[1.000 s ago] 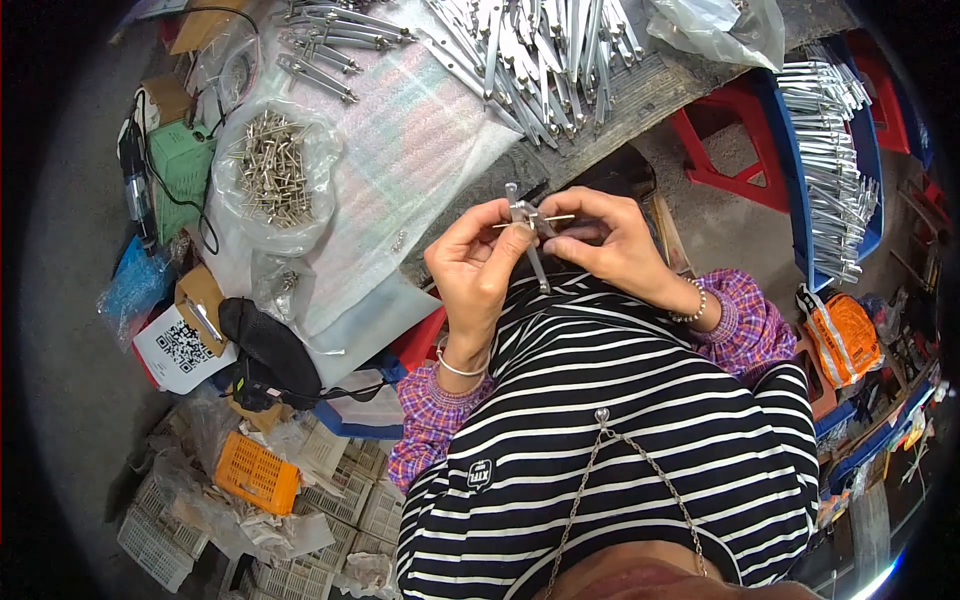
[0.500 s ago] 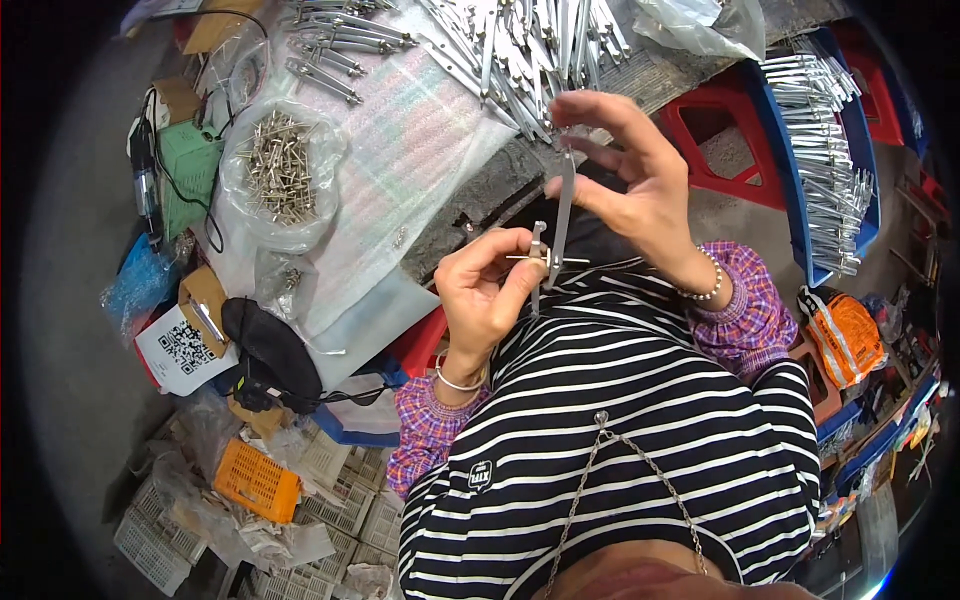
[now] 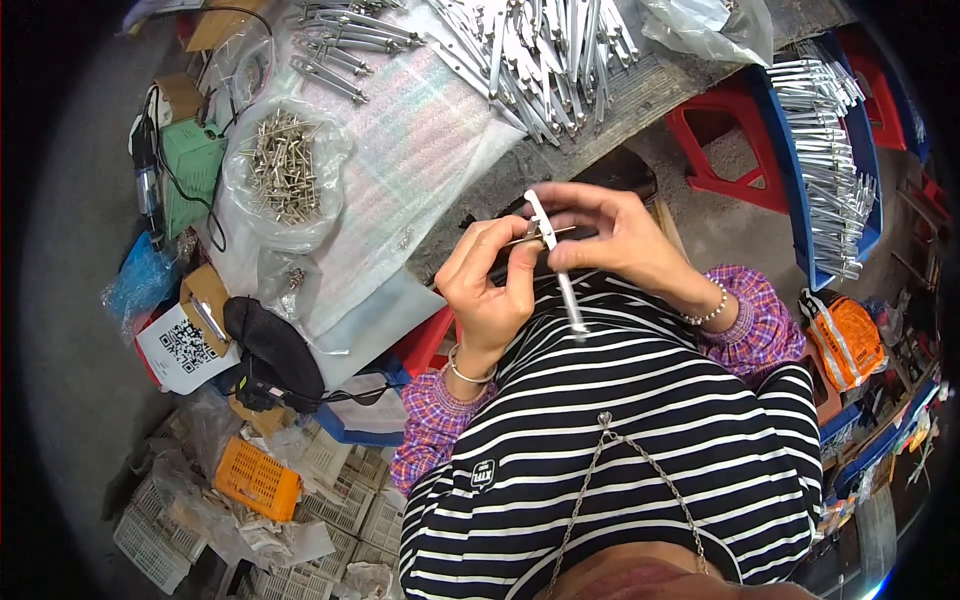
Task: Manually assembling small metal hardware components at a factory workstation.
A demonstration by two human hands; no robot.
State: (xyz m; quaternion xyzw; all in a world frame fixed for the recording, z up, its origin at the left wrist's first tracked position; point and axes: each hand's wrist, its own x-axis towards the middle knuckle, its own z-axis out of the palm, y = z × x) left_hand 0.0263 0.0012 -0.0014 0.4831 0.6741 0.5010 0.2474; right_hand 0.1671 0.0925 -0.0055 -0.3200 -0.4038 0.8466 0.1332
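In front of my chest, my left hand [image 3: 485,278] pinches a small metal piece and a thin pin [image 3: 565,231] between thumb and fingers. My right hand [image 3: 630,240] has its thumb and fingers closed on a slim silvery metal bar [image 3: 569,300]. The bar slants from above the fingers down toward my striped shirt. Its upper part meets the pin, and the two hands nearly touch there. Fingers hide most of the joint, so I cannot tell how far the pin passes through.
Many similar metal bars [image 3: 510,85] lie heaped on the workbench [image 3: 640,105]. An open plastic bag of metal pins [image 3: 283,175] sits on the foam sheet [image 3: 385,160]. At the right, a blue crate [image 3: 795,200] of bars stands near a red stool [image 3: 745,165].
My right hand has moved down and closer to my left hand. The bar has turned, its lower end now hanging below the hands. The left hand has barely shifted.
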